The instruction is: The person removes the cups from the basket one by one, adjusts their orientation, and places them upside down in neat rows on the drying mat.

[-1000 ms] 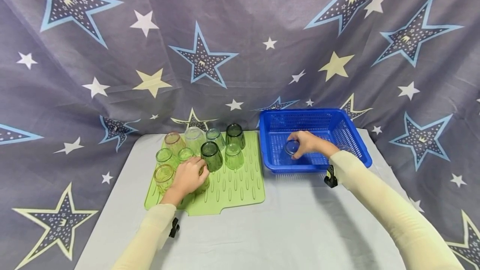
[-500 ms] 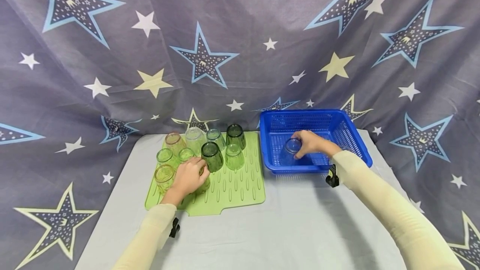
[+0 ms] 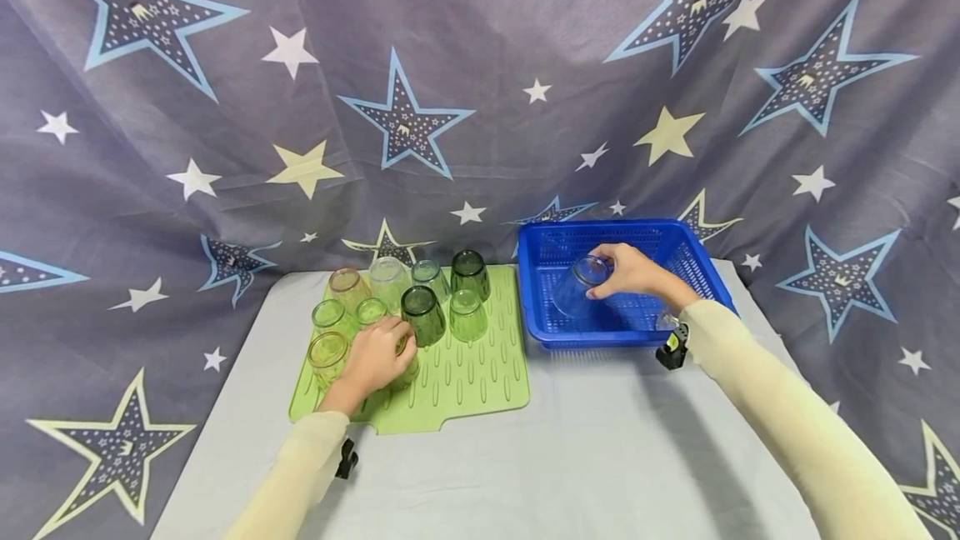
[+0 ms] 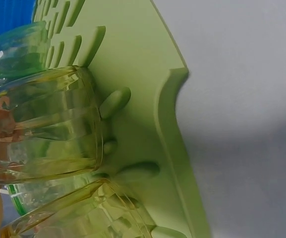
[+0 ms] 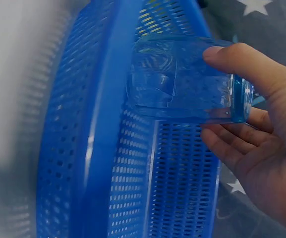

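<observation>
In the head view, my right hand holds a clear bluish drinking glass near its base, tilted, within the blue plastic basket. The right wrist view shows the thumb on one side of this glass and fingers on the other. My left hand grips a yellow drinking glass at the front of the green drying mat. That glass stands upside down on the mat; the hand hides most of it in the head view. Next to it stands another yellow glass.
Several upturned glasses stand behind the left hand, among them a dark one, a green one and a pink one. Part of a clear glass object shows by the right wrist. A star-patterned curtain hangs behind the table.
My right hand has raised the bluish glass from lower in the basket and moved slightly right. The left hand has stayed on the yellow glass.
</observation>
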Action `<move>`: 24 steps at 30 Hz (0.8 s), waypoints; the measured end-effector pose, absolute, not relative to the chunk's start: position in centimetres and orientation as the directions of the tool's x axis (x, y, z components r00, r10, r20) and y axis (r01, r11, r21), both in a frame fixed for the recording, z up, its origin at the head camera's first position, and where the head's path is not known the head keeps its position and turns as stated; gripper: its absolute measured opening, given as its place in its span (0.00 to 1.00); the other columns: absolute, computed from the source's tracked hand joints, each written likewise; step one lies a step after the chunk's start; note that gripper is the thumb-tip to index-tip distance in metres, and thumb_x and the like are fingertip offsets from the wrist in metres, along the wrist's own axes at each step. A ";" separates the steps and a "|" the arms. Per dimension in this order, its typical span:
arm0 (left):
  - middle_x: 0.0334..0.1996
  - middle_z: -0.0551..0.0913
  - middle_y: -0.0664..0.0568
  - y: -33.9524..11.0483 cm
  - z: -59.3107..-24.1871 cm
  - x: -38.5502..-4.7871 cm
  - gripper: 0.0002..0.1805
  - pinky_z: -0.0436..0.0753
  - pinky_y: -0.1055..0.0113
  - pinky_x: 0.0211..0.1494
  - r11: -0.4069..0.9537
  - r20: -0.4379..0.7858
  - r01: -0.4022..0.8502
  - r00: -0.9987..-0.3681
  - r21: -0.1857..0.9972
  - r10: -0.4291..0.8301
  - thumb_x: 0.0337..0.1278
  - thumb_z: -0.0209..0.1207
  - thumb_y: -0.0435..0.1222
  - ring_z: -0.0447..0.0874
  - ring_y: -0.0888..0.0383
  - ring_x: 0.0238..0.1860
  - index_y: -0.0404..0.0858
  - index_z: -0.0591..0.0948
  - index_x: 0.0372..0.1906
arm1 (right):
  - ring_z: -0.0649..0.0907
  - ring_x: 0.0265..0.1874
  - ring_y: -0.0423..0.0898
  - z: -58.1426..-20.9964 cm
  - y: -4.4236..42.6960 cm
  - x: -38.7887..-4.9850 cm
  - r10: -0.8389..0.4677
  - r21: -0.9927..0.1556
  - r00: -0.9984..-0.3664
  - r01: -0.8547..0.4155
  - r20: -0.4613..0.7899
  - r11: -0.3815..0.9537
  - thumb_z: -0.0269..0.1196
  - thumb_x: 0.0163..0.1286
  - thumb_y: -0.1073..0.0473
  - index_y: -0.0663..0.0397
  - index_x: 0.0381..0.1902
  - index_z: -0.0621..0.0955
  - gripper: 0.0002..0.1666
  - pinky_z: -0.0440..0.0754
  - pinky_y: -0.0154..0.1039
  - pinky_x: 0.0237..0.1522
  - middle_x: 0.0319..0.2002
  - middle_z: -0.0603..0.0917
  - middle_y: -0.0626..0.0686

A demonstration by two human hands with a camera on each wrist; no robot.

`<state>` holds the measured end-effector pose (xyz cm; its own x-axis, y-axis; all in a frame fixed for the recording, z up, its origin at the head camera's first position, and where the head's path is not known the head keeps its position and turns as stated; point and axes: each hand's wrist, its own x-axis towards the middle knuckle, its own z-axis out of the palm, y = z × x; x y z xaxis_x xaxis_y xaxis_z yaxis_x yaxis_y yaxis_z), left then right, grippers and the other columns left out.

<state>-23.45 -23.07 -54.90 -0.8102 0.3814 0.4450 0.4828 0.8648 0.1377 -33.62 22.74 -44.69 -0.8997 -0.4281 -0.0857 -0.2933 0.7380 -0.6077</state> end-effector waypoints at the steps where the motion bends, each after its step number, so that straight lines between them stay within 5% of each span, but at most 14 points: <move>1: 0.34 0.85 0.49 -23.1 -54.8 -23.4 0.07 0.87 0.53 0.40 0.865 0.439 0.480 -0.815 0.143 0.379 0.63 0.59 0.38 0.85 0.49 0.37 0.41 0.85 0.35 | 0.80 0.59 0.63 -44.5 22.8 -33.5 -0.425 -0.620 -0.902 -0.287 -0.084 0.731 0.79 0.53 0.56 0.70 0.66 0.73 0.47 0.79 0.60 0.62 0.61 0.80 0.69; 11: 0.35 0.86 0.50 -23.0 -54.7 -23.0 0.05 0.87 0.53 0.42 0.861 0.462 0.486 -0.804 0.148 0.375 0.61 0.61 0.37 0.86 0.49 0.38 0.42 0.86 0.35 | 0.73 0.70 0.66 -42.2 23.3 -32.9 -0.407 -0.715 -0.913 -0.268 -0.026 0.646 0.78 0.55 0.54 0.64 0.70 0.71 0.48 0.74 0.63 0.67 0.67 0.75 0.67; 18: 0.37 0.87 0.49 -23.0 -54.6 -23.1 0.07 0.88 0.52 0.43 0.858 0.468 0.484 -0.806 0.169 0.363 0.61 0.62 0.40 0.87 0.47 0.40 0.42 0.86 0.37 | 0.78 0.63 0.61 -41.1 23.3 -32.7 -0.408 -0.738 -0.913 -0.294 0.027 0.607 0.78 0.56 0.56 0.62 0.70 0.71 0.47 0.80 0.59 0.60 0.63 0.78 0.64; 24: 0.40 0.89 0.48 -22.5 -53.1 -24.2 0.12 0.88 0.51 0.44 0.843 0.539 0.510 -0.765 0.172 0.352 0.61 0.60 0.44 0.88 0.47 0.42 0.42 0.87 0.39 | 0.77 0.65 0.62 -39.9 23.1 -32.5 -0.422 -0.748 -0.905 -0.319 0.058 0.582 0.77 0.58 0.57 0.62 0.71 0.70 0.47 0.78 0.60 0.64 0.65 0.77 0.64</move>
